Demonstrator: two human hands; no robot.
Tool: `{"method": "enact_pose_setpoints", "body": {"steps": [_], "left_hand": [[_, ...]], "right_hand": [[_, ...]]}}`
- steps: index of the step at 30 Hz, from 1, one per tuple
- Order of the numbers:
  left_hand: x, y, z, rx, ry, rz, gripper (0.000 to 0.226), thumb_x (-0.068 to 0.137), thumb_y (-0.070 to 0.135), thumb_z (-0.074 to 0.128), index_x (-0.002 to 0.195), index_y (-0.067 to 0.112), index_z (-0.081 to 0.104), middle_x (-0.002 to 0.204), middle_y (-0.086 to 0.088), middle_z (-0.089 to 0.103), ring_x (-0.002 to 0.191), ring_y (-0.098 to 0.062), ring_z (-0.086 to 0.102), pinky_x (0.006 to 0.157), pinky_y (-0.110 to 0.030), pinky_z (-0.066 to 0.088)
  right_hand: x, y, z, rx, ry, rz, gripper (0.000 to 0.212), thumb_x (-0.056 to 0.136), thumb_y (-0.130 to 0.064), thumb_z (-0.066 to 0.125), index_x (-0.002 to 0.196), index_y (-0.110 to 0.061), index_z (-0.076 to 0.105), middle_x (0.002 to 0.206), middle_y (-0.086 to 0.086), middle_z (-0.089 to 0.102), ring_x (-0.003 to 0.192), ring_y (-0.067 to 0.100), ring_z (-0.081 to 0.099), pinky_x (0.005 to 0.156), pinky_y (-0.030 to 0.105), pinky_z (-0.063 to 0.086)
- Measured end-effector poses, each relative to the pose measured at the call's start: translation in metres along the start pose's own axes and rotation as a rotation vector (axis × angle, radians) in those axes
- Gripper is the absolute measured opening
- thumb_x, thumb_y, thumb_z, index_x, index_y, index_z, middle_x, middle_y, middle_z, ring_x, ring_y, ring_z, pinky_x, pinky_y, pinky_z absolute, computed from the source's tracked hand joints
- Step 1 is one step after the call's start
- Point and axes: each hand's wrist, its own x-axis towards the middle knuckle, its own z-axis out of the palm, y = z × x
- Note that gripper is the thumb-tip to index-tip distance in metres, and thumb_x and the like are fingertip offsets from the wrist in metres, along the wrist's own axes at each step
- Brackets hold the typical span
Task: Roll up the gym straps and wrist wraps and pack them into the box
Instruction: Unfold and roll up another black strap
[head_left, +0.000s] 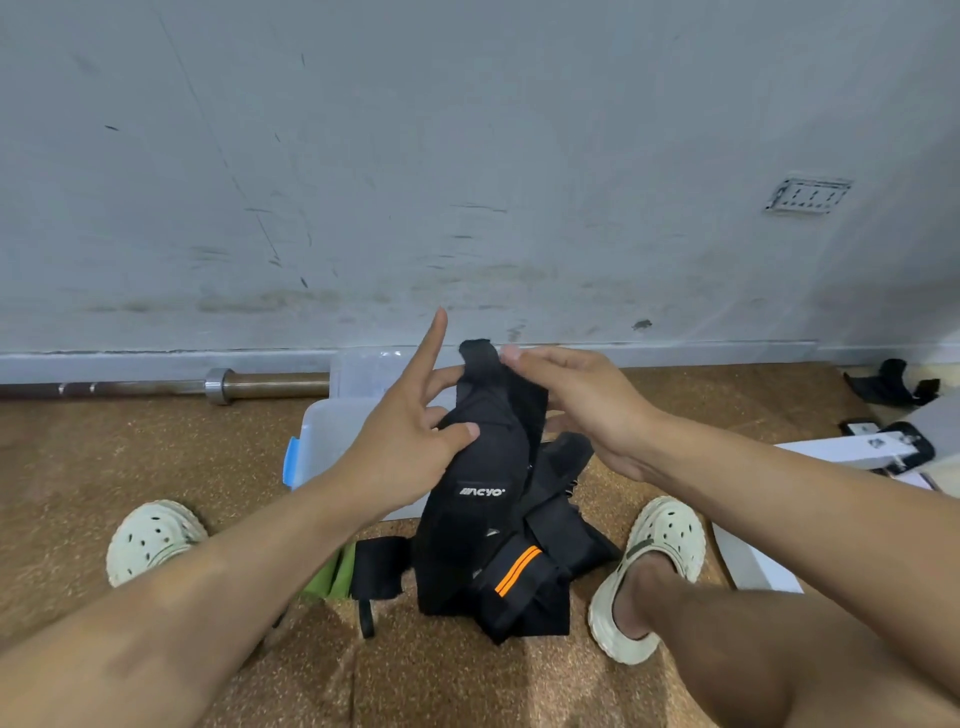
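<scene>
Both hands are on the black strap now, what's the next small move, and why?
Probably start rolling from the top end: the right hand pinches the strap at its upper tip, the left hand holds it mid-length, and it still hangs unrolled over the pile, with the box behind.

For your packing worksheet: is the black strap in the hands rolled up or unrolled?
Unrolled: the black strap hangs long between left hand and right hand.

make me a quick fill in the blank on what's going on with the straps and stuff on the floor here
1. Both hands, left hand and right hand, hold up a ____ strap.
2. The wrap lying on the floor has two ____ stripes.
3. The clear box has a ____ latch.
4. A metal ____ lies along the wall at the left.

Missing words: black; orange; blue; barbell
</scene>
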Motion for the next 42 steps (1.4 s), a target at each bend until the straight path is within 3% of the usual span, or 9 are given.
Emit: {"method": "enact_pose_setpoints", "body": {"steps": [3, 9, 13, 16, 22, 27, 33, 37, 42], "left_hand": [[-0.002, 0.0, 0.003, 0.013, -0.042, 0.024, 0.105, 0.096, -0.004, 0.063, 0.153, 0.062, 0.004, 0.139, 0.023, 0.055, 0.069, -0.002, 0.067, 0.076, -0.022, 0.055], [-0.005, 0.001, 0.004, 0.024, -0.075, 0.032, 0.105, 0.096, -0.005, 0.062, 0.152, 0.063, 0.004, 0.128, 0.033, 0.057, 0.095, -0.009, 0.074, 0.08, -0.018, 0.054], [-0.008, 0.005, 0.007, 0.011, 0.17, 0.012, 0.096, 0.094, 0.006, 0.069, 0.157, 0.052, 0.012, 0.119, 0.018, 0.067, 0.076, -0.013, 0.072, 0.076, -0.023, 0.059], [-0.001, 0.003, 0.001, -0.037, 0.383, -0.067, 0.075, 0.099, 0.021, 0.065, 0.157, 0.041, 0.022, 0.118, 0.014, 0.068, 0.093, -0.004, 0.069, 0.09, -0.035, 0.059], [0.01, -0.002, -0.013, -0.152, 0.129, -0.179, 0.054, 0.095, 0.024, 0.072, 0.143, 0.033, 0.051, 0.11, 0.007, 0.078, 0.112, -0.008, 0.069, 0.114, -0.036, 0.041], [0.008, 0.0, -0.009, -0.248, 0.162, -0.128, 0.04, 0.094, 0.013, 0.072, 0.13, 0.029, 0.062, 0.102, -0.006, 0.079, 0.097, -0.024, 0.076, 0.1, -0.043, 0.055], [0.01, 0.006, -0.011, -0.412, 0.237, -0.171, 0.041, 0.099, 0.011, 0.065, 0.136, 0.024, 0.056, 0.104, -0.007, 0.079, 0.093, -0.022, 0.077, 0.082, -0.033, 0.06], [0.013, 0.008, -0.026, -0.459, 0.417, -0.165, 0.04, 0.099, 0.008, 0.064, 0.136, 0.021, 0.055, 0.103, -0.006, 0.079, 0.095, -0.02, 0.077, 0.078, -0.027, 0.062], [0.014, 0.017, -0.038, -0.453, 0.369, -0.115, 0.042, 0.099, 0.009, 0.064, 0.137, 0.023, 0.053, 0.104, -0.006, 0.079, 0.089, -0.018, 0.077, 0.076, -0.028, 0.061]], "right_hand": [[0.0, 0.001, 0.006, 0.046, 0.026, 0.012, 0.033, 0.088, -0.037, 0.08, 0.114, -0.016, 0.076, 0.102, 0.003, 0.08, 0.09, 0.016, 0.077, 0.074, 0.028, 0.06], [0.002, 0.001, 0.004, 0.121, -0.103, 0.088, 0.033, 0.087, -0.026, 0.081, 0.116, -0.011, 0.072, 0.104, 0.007, 0.079, 0.088, 0.019, 0.076, 0.072, 0.03, 0.059], [0.007, 0.005, 0.007, 0.114, 0.052, -0.025, 0.02, 0.086, -0.016, 0.082, 0.101, -0.01, 0.069, 0.093, 0.006, 0.078, 0.078, 0.017, 0.073, 0.076, 0.04, 0.059], [0.005, 0.003, 0.006, 0.038, 0.036, -0.108, 0.015, 0.087, -0.013, 0.081, 0.097, -0.01, 0.07, 0.092, 0.009, 0.078, 0.077, 0.018, 0.074, 0.072, 0.034, 0.06], [-0.001, -0.003, 0.003, -0.015, -0.083, -0.194, 0.007, 0.091, -0.006, 0.074, 0.092, -0.011, 0.068, 0.085, 0.004, 0.077, 0.075, 0.014, 0.072, 0.071, 0.023, 0.059], [0.002, -0.003, 0.003, -0.065, 0.003, -0.26, 0.009, 0.087, -0.009, 0.079, 0.089, -0.008, 0.07, 0.106, 0.007, 0.077, 0.101, 0.013, 0.073, 0.093, 0.026, 0.056], [0.003, -0.003, 0.001, -0.06, 0.037, -0.295, 0.009, 0.088, -0.01, 0.078, 0.087, -0.013, 0.069, 0.115, -0.006, 0.075, 0.108, 0.006, 0.07, 0.094, 0.019, 0.054], [0.004, -0.003, -0.003, 0.049, -0.013, -0.266, 0.011, 0.095, -0.007, 0.068, 0.09, -0.013, 0.061, 0.092, 0.004, 0.078, 0.088, 0.017, 0.072, 0.087, 0.025, 0.056], [0.001, 0.001, -0.004, 0.02, -0.053, -0.097, 0.006, 0.096, -0.014, 0.07, 0.1, -0.014, 0.068, 0.091, 0.013, 0.075, 0.071, 0.023, 0.071, 0.071, 0.034, 0.057]]}}
